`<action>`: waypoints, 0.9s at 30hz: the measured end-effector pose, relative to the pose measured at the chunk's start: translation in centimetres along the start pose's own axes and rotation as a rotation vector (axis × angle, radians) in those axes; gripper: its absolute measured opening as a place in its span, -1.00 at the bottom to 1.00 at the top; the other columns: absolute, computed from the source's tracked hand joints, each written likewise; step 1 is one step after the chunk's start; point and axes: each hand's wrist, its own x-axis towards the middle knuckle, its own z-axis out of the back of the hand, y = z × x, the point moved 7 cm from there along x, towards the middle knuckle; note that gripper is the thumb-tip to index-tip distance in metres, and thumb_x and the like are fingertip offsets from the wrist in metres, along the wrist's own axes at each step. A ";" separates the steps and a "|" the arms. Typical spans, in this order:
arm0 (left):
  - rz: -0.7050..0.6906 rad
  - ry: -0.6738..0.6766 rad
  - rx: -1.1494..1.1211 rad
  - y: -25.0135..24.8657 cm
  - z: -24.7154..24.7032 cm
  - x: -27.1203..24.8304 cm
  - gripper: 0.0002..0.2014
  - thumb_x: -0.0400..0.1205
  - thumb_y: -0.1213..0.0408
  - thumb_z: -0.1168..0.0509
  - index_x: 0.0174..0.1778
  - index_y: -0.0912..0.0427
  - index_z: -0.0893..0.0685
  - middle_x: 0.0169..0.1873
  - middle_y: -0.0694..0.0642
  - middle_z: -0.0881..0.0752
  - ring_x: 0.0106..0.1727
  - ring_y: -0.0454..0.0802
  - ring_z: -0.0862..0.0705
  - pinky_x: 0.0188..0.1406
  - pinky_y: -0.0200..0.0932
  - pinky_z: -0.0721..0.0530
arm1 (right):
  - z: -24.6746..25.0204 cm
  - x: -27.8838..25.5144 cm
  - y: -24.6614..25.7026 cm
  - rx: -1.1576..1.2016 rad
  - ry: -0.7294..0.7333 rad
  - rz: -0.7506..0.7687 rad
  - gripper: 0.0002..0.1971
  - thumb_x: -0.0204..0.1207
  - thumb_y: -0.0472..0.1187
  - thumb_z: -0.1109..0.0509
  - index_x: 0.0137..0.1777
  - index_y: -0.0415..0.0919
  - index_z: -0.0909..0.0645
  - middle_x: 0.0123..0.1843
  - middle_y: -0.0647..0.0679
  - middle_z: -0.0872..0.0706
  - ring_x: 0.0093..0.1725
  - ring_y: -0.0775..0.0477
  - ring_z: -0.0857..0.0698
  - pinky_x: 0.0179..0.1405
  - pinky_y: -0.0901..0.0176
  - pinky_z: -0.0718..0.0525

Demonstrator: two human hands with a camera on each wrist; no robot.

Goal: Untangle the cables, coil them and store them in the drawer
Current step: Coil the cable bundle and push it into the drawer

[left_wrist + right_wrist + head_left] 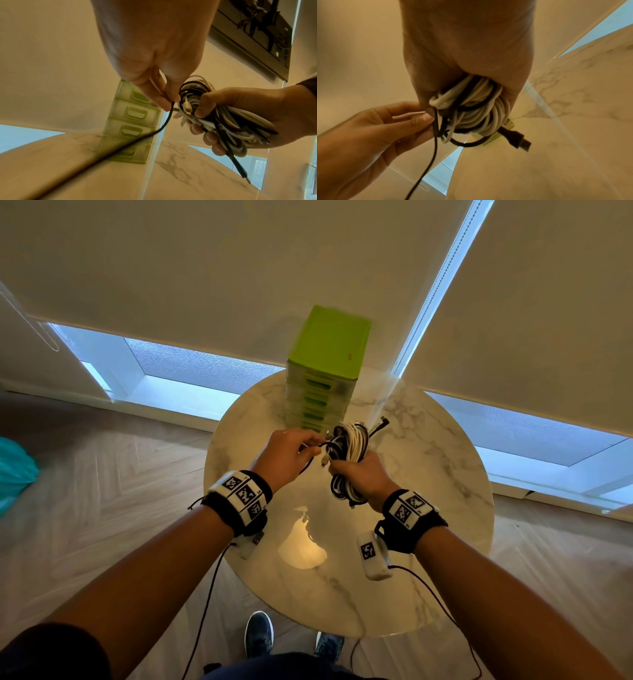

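— Where is the cable bundle (349, 455)?
— In the right hand (364, 477), above the table (428, 474). The left hand (289, 455) is just left of it, pinching one cable (169, 117) that trails down from the bundle.
— And the drawer unit (323, 378)?
— On the table, just beyond both hands.

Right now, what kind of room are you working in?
Probably a home living space, not a workshop: a round marble-look table on herringbone wood flooring, roller blinds over low windows, and a small green plastic drawer unit on the table.
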 end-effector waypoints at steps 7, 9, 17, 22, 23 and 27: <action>0.204 -0.027 -0.298 0.3 -0.3 -0.6 -0.86 0.68 0.38 -0.45 0.10 0.13 -0.84 -0.08 0.04 -0.83 -0.16 -0.18 -0.85 -0.10 -0.27 -0.82 | -1.0 -0.6 0.1 0.004 0.180 0.033 -0.73 0.33 -0.24 -0.68 0.02 -0.15 -0.78 -0.09 -0.09 -0.85 -0.11 -0.01 -0.79 -0.06 0.05 -0.77; 0.226 -0.045 -0.385 -0.1 -0.4 -0.7 -0.87 0.68 0.39 -0.44 0.07 0.11 -0.83 -0.09 0.02 -0.82 -0.14 -0.21 -0.85 -0.13 -0.34 -0.79 | -0.9 -0.7 0.0 0.033 0.201 0.024 -0.73 0.33 -0.27 -0.67 0.03 -0.18 -0.78 -0.05 -0.13 -0.86 -0.06 -0.07 -0.80 0.07 -0.05 -0.77; 0.316 -0.113 -0.688 0.0 -1.4 -1.3 -0.89 0.69 0.42 -0.43 0.05 0.14 -0.80 -0.02 0.16 -0.78 0.03 0.06 -0.87 0.10 -0.03 -0.84 | -2.3 -2.0 0.7 0.429 0.312 0.010 -0.77 0.47 -0.51 -0.50 0.12 -0.51 -0.68 -0.02 -0.40 -0.76 0.02 -0.37 -0.78 0.07 -0.12 -0.79; 0.263 -0.074 -0.733 0.2 -1.0 -1.0 -0.85 0.67 0.47 -0.44 0.10 0.19 -0.80 0.02 0.22 -0.85 0.09 0.03 -0.86 0.16 -0.04 -0.83 | -2.4 -1.7 0.4 0.490 0.245 -0.064 -0.79 0.43 -0.47 -0.53 0.04 -0.30 -0.72 -0.13 -0.24 -0.73 -0.17 -0.25 -0.75 -0.12 -0.02 -0.74; 0.252 -0.066 -0.715 0.2 -0.9 -1.0 -0.84 0.67 0.47 -0.44 0.11 0.18 -0.80 0.01 0.20 -0.86 0.08 0.02 -0.86 0.17 -0.04 -0.83 | -2.4 -1.5 0.2 0.494 0.236 -0.066 -0.78 0.40 -0.44 -0.55 0.03 -0.27 -0.74 -0.13 -0.22 -0.73 -0.16 -0.24 -0.73 -0.08 -0.06 -0.72; 0.166 -0.005 -0.485 0.6 -0.8 -1.1 -0.73 0.72 0.30 -0.41 0.27 -0.13 -0.75 0.13 -0.04 -0.82 0.13 -0.09 -0.82 0.18 -0.11 -0.80 | -2.2 -1.2 0.2 0.484 0.144 -0.054 -0.73 0.38 -0.40 -0.55 0.10 -0.28 -0.76 -0.13 -0.17 -0.78 -0.11 -0.17 -0.73 -0.03 -0.07 -0.70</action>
